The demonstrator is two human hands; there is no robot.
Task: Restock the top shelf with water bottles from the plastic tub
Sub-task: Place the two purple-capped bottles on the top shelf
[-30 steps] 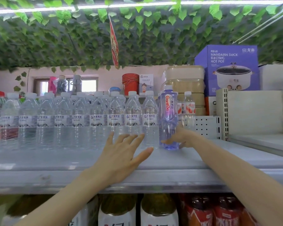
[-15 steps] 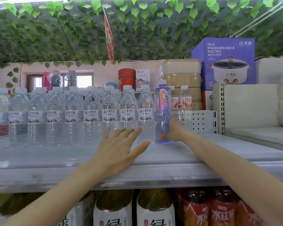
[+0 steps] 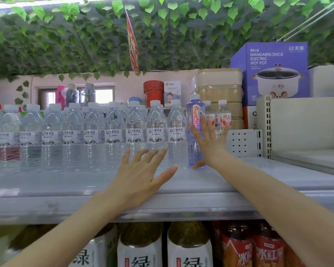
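So the purple water bottle (image 3: 193, 116) is standing upright on the top shelf (image 3: 258, 182), cap up, long axis dead vertical, with the orange lettering running up the side toward us. It's at the right end of the row of clear water bottles (image 3: 114, 135), just beside the last one. Touching or a hair apart, can't swear to either.

The right hand (image 3: 210, 139) is up against its right side, fingers straight and fanned out pointing up, thumb down low by the base. Nothing is curled round it, just a flat palm on the plastic. The left hand (image 3: 141, 176) lies palm down on the shelf in front of the clear row, fingers spread wide with the tips at the feet of the bottles, holding nothing.

Room-wise, there's an open strip of shelf along the front edge. To the right of the purple one it's open surface up to the perforated divider (image 3: 243, 141). Two small red-label bottles (image 3: 223, 118) stand close behind it.

Hard-to-see stuff: the right hand covers part of the purple bottle's lower half, and the left end of the row runs out of view. The back rows of clear ones blur together, so no counting. Under the shelf, the tea bottles (image 3: 141, 253) are cut off by the shelf lip above and the frame below.
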